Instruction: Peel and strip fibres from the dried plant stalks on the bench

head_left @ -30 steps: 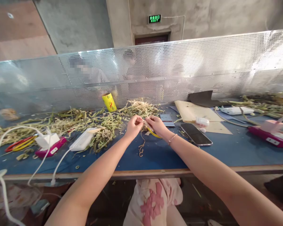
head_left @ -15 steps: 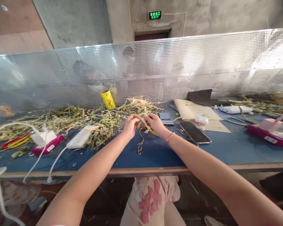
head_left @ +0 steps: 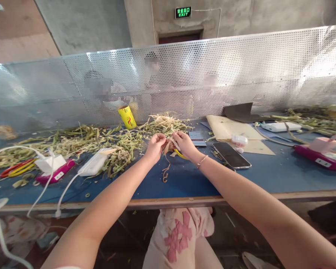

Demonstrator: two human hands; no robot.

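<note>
My left hand (head_left: pixel 155 147) and my right hand (head_left: pixel 185 144) meet over the blue table (head_left: pixel 184 183), both pinched on a pale dried plant strip (head_left: pixel 168 146). A curled end of that strip (head_left: pixel 165 173) hangs down between them to the table top. A yellow-handled tool (head_left: pixel 180 154) lies under my right wrist. A bracelet sits on that wrist.
A heap of green and dried stalks (head_left: pixel 81 144) spreads across the left and behind my hands. A yellow roll (head_left: pixel 126 117), white charger (head_left: pixel 93 163), pink device (head_left: pixel 54 173), red-yellow scissors (head_left: pixel 12 168), phone (head_left: pixel 231 155), cardboard (head_left: pixel 235 132) and another pink device (head_left: pixel 319 157) lie around. A perforated metal screen (head_left: pixel 240 71) backs the table, people behind it.
My hands have stayed together on the strip, working it slightly; the view has tipped down a little. Nothing else on the table has moved.
</note>
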